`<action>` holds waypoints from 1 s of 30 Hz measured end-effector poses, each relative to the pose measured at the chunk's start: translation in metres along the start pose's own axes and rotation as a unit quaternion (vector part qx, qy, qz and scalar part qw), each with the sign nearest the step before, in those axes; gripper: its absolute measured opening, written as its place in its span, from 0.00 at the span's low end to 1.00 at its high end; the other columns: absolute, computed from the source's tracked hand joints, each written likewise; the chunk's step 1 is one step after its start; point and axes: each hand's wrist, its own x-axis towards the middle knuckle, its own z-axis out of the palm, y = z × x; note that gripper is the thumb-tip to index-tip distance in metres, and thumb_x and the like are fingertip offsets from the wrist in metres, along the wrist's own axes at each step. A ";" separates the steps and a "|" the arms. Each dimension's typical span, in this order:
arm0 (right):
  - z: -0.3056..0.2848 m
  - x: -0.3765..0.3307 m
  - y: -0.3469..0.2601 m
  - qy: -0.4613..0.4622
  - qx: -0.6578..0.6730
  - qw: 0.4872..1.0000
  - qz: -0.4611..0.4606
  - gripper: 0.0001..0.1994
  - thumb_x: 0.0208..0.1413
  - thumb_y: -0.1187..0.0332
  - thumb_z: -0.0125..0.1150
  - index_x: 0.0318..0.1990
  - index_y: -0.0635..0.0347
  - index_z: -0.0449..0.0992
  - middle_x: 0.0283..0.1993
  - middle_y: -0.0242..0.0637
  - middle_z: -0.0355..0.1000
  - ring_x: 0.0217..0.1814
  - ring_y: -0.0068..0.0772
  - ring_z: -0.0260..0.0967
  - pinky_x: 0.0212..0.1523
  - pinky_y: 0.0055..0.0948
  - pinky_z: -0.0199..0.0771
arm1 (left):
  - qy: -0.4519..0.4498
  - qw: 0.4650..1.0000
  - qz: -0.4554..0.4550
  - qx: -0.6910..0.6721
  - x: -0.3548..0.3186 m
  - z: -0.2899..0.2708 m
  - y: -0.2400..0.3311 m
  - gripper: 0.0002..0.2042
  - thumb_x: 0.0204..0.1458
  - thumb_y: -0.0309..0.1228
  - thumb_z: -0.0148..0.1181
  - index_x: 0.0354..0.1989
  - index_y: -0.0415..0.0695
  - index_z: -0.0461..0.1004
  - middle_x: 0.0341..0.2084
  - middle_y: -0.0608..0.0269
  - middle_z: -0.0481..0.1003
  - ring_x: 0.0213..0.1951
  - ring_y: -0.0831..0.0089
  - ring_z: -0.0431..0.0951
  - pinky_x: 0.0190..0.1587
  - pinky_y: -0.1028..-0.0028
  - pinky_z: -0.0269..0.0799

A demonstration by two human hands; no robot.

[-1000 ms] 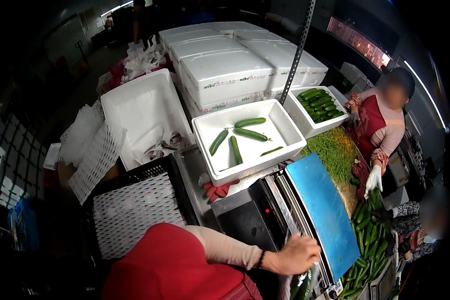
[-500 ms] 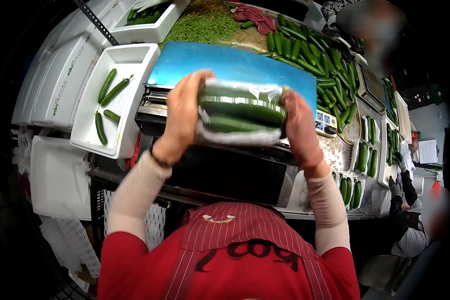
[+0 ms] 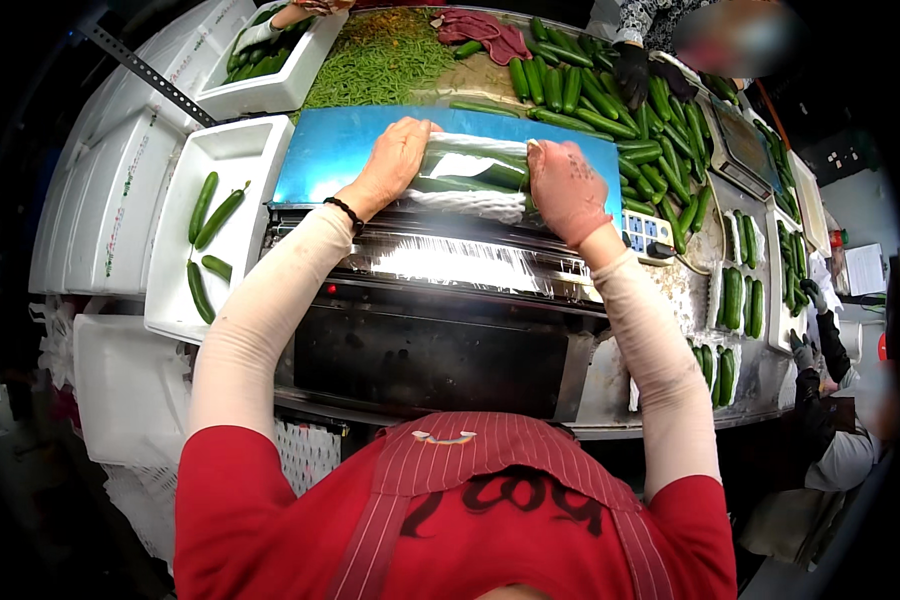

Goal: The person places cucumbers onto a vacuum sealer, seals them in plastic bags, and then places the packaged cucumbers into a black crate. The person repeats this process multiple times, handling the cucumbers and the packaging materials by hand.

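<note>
Between my hands is a film-wrapped pack of cucumbers with white foam netting along its edges. It lies over the near part of the blue top of a wrapping machine. My left hand grips the left end, fingers closed on it. My right hand, in a thin reddish glove, closes on the right end. Shiny clear film stretches across the machine just below the pack. The dark front plate of the machine lies nearer to me, between my forearms.
At left, a white foam box holds several cucumbers. Behind the machine are green beans and a cucumber pile, where a co-worker's dark-gloved hand reaches. A power strip and cucumber packs sit at right, near another person.
Both hands have carried the pack away from me and lowered it toward the blue top. Film across the machine now shows. A dark-gloved hand has appeared over the cucumber pile.
</note>
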 end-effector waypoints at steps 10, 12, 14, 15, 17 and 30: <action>-0.004 -0.026 0.041 0.109 0.196 0.974 0.031 0.21 0.63 0.55 0.52 0.52 0.64 0.74 0.44 0.51 0.75 0.48 0.49 0.73 0.51 0.41 0.71 | 0.001 0.996 -0.027 -0.090 -0.016 -0.038 0.013 0.19 0.67 0.40 0.45 0.57 0.38 0.69 0.48 0.55 0.75 0.51 0.69 0.73 0.55 0.73 0.67; -0.056 -0.053 0.042 0.032 0.192 0.981 -0.002 0.20 0.59 0.60 0.59 0.54 0.62 0.72 0.47 0.48 0.74 0.50 0.48 0.71 0.52 0.38 0.70 | -0.021 0.999 -0.013 0.034 -0.049 -0.086 0.025 0.10 0.62 0.29 0.54 0.48 0.37 0.73 0.42 0.59 0.76 0.44 0.72 0.75 0.49 0.75 0.70; -0.088 -0.082 0.056 -0.014 0.075 0.991 -0.111 0.20 0.54 0.67 0.64 0.55 0.58 0.72 0.47 0.44 0.73 0.50 0.46 0.70 0.52 0.38 0.69 | -0.071 0.982 0.101 0.141 -0.079 -0.123 0.035 0.09 0.47 0.19 0.63 0.36 0.38 0.72 0.33 0.60 0.73 0.36 0.71 0.74 0.40 0.73 0.70; -0.096 -0.093 0.062 -0.032 0.011 0.983 -0.179 0.22 0.51 0.69 0.65 0.55 0.56 0.72 0.48 0.42 0.73 0.50 0.45 0.70 0.52 0.38 0.69 | -0.131 0.979 0.064 0.144 -0.094 -0.136 0.033 0.11 0.42 0.17 0.64 0.35 0.39 0.71 0.33 0.61 0.71 0.34 0.70 0.74 0.38 0.72 0.70; -0.093 -0.102 0.065 -0.072 -0.037 0.969 -0.232 0.21 0.47 0.73 0.64 0.52 0.53 0.73 0.47 0.36 0.72 0.44 0.43 0.69 0.48 0.38 0.69 | -0.213 0.960 0.048 0.176 -0.105 -0.141 0.045 0.14 0.41 0.17 0.65 0.35 0.41 0.71 0.35 0.60 0.70 0.33 0.66 0.74 0.36 0.71 0.71; -0.076 -0.130 0.015 -0.096 0.320 0.934 -0.124 0.13 0.55 0.84 0.52 0.46 0.61 0.74 0.41 0.43 0.75 0.33 0.36 0.77 0.30 0.29 0.77 | -0.093 0.988 0.000 -0.121 -0.124 -0.089 0.076 0.05 0.56 0.13 0.52 0.31 0.35 0.69 0.29 0.59 0.71 0.33 0.75 0.78 0.33 0.74 0.81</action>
